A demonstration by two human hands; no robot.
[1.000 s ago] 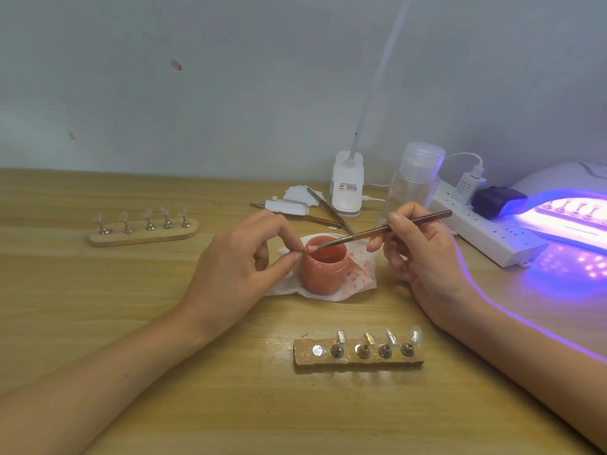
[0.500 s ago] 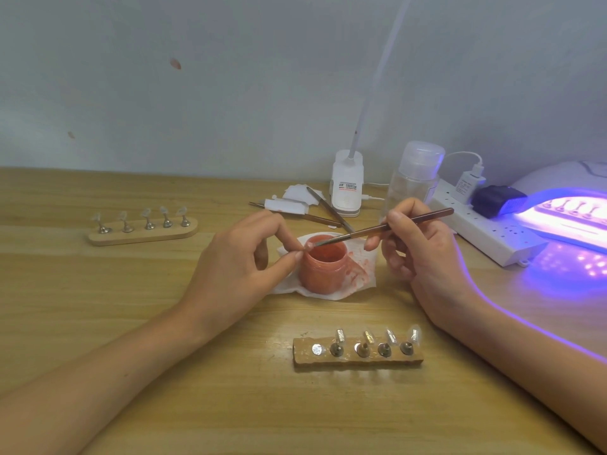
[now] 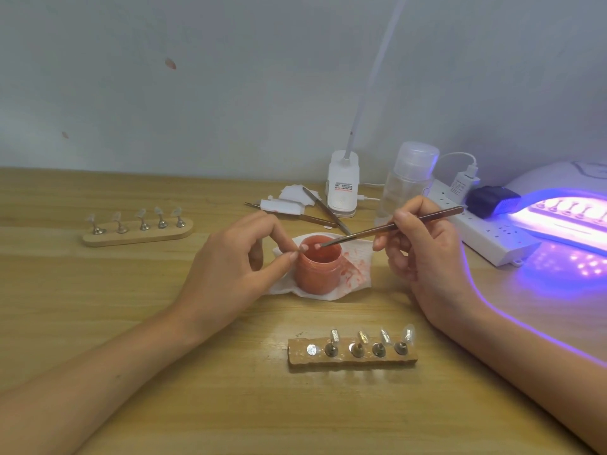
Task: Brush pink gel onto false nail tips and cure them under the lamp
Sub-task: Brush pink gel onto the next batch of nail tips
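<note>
An open pink gel jar stands on a stained white tissue at the table's middle. My left hand pinches a small nail tip on its peg over the jar's mouth. My right hand grips a thin brush, whose bristle end touches that tip. In front lies a brown holder with several nail tips on metal pegs and one bare magnet spot at its left. The lit curing lamp glows purple at the right, with a row of tips inside.
A second wooden holder with several clear tips sits at the left. Behind the jar lie spare brushes, tissue scraps, a white lamp base and a clear pump bottle. A white power strip with plugs runs to the right.
The brush tip has crept a little left along the pinched nail tip. Both hands have barely shifted.
</note>
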